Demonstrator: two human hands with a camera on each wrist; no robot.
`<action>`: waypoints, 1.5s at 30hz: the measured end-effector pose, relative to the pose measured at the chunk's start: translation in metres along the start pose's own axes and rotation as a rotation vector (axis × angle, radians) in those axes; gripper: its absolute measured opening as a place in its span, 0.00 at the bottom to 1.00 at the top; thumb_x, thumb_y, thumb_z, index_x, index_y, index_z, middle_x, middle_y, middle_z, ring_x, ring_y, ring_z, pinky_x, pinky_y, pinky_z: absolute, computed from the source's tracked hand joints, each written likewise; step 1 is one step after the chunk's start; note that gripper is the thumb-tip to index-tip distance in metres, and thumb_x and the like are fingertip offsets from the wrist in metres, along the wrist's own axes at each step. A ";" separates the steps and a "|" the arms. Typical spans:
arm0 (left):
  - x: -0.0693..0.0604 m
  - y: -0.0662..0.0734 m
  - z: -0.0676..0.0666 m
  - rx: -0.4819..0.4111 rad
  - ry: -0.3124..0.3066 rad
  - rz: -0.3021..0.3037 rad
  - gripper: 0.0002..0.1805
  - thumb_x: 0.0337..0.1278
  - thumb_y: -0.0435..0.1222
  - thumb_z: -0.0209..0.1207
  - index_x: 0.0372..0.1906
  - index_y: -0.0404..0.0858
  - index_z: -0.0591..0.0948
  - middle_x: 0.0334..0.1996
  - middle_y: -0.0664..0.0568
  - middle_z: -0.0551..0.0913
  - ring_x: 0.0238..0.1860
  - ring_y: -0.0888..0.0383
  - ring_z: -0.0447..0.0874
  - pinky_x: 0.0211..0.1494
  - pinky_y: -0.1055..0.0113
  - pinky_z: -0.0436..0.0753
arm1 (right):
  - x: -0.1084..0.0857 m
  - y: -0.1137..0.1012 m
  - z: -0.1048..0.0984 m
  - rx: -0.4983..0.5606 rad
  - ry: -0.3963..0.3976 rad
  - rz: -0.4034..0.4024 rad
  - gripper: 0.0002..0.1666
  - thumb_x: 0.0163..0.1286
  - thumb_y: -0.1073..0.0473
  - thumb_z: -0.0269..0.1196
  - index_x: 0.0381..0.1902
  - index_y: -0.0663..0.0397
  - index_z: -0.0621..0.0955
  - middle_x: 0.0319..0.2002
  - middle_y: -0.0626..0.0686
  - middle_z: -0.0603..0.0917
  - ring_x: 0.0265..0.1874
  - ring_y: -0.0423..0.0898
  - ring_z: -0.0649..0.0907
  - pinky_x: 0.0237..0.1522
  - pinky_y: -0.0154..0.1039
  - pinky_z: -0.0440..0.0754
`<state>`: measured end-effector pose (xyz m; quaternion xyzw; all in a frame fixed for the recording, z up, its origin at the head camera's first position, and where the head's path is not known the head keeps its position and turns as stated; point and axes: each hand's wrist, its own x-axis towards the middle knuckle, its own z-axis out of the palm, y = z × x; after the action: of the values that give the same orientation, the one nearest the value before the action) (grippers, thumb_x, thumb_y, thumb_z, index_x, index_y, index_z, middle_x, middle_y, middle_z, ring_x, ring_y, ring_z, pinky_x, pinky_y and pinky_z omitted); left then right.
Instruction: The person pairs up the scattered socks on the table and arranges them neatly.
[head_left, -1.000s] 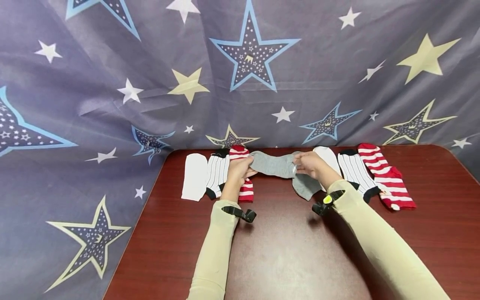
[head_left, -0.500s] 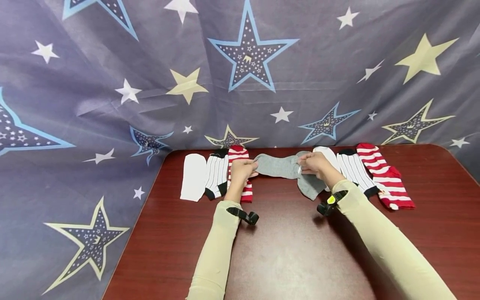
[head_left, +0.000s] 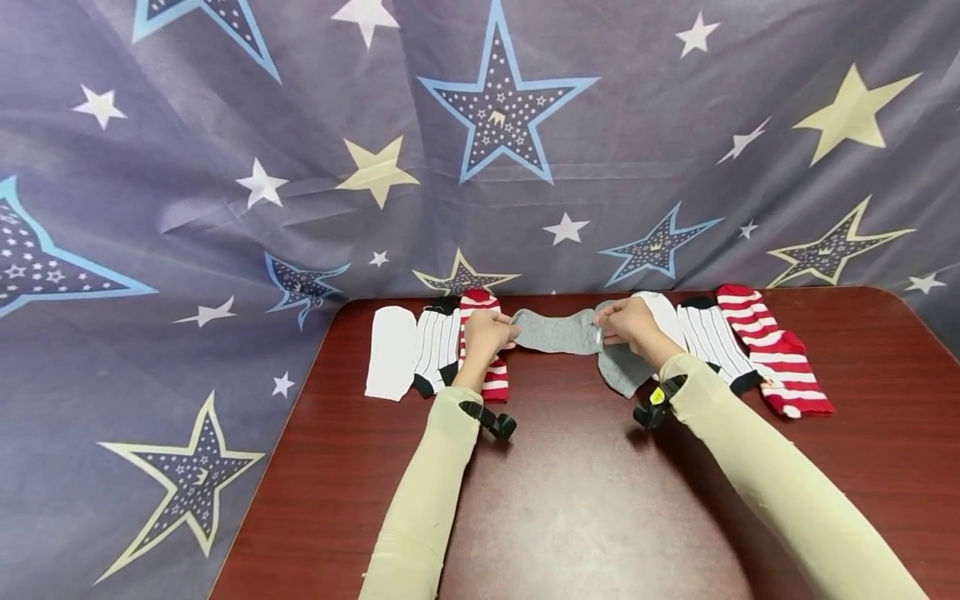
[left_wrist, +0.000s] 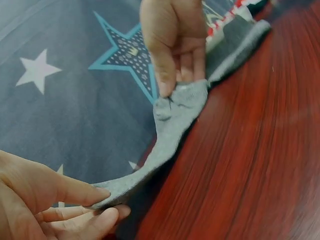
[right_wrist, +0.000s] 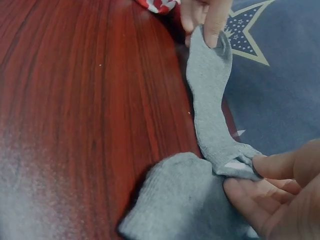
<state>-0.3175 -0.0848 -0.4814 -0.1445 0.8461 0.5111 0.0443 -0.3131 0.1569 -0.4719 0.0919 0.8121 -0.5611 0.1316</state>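
A grey sock (head_left: 557,332) is stretched sideways between both hands near the table's back edge. My left hand (head_left: 486,335) pinches its left end, thumb on top, as the left wrist view also shows for that hand (left_wrist: 55,200). At the other end, my right hand (head_left: 630,323) pinches the sock beside a small white patch; in the right wrist view the hand (right_wrist: 285,190) has thumb and fingers on this end. A second grey sock (head_left: 624,371) lies on the table below the right hand, partly under it.
Left of the hands lie a white sock (head_left: 392,353), a white striped sock (head_left: 437,346) and a red-and-white striped sock (head_left: 495,390). On the right are another white sock (head_left: 660,315), a striped one (head_left: 716,343) and a red-and-white one (head_left: 783,358). A star-patterned cloth (head_left: 480,217) hangs behind the table (head_left: 585,500).
Both hands have shifted slightly right with the grey sock between them. The left fingers have closed into a pinch at its end. The second grey sock has moved slightly right too.
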 end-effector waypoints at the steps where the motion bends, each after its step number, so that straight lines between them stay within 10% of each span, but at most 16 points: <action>1: 0.002 0.001 -0.001 0.044 0.003 0.007 0.08 0.53 0.33 0.71 0.39 0.36 0.90 0.34 0.42 0.91 0.18 0.61 0.87 0.15 0.72 0.78 | 0.000 0.000 0.000 -0.006 0.011 -0.002 0.09 0.75 0.65 0.60 0.46 0.69 0.77 0.45 0.57 0.83 0.30 0.39 0.84 0.45 0.40 0.90; 20: 0.015 0.008 -0.013 0.347 0.053 0.044 0.05 0.50 0.35 0.75 0.32 0.38 0.92 0.23 0.50 0.90 0.11 0.68 0.76 0.17 0.78 0.73 | 0.007 0.000 0.007 -0.135 0.133 -0.117 0.09 0.65 0.66 0.69 0.36 0.71 0.84 0.21 0.48 0.83 0.17 0.37 0.83 0.25 0.33 0.87; 33: 0.020 0.011 -0.015 0.412 0.079 0.028 0.07 0.43 0.36 0.78 0.24 0.38 0.90 0.06 0.58 0.77 0.10 0.66 0.76 0.17 0.76 0.71 | 0.004 -0.002 0.007 -0.233 0.176 -0.124 0.09 0.64 0.63 0.72 0.33 0.67 0.86 0.32 0.64 0.90 0.18 0.42 0.86 0.27 0.38 0.88; 45: 0.020 0.010 -0.012 0.475 0.115 0.080 0.11 0.39 0.38 0.81 0.21 0.39 0.89 0.17 0.50 0.87 0.15 0.62 0.82 0.22 0.71 0.75 | 0.007 -0.003 0.009 -0.314 0.193 -0.111 0.10 0.64 0.60 0.73 0.33 0.64 0.87 0.27 0.59 0.90 0.18 0.42 0.86 0.25 0.36 0.86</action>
<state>-0.3390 -0.0948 -0.4716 -0.1253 0.9487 0.2902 0.0084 -0.3193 0.1475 -0.4744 0.0788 0.9023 -0.4225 0.0345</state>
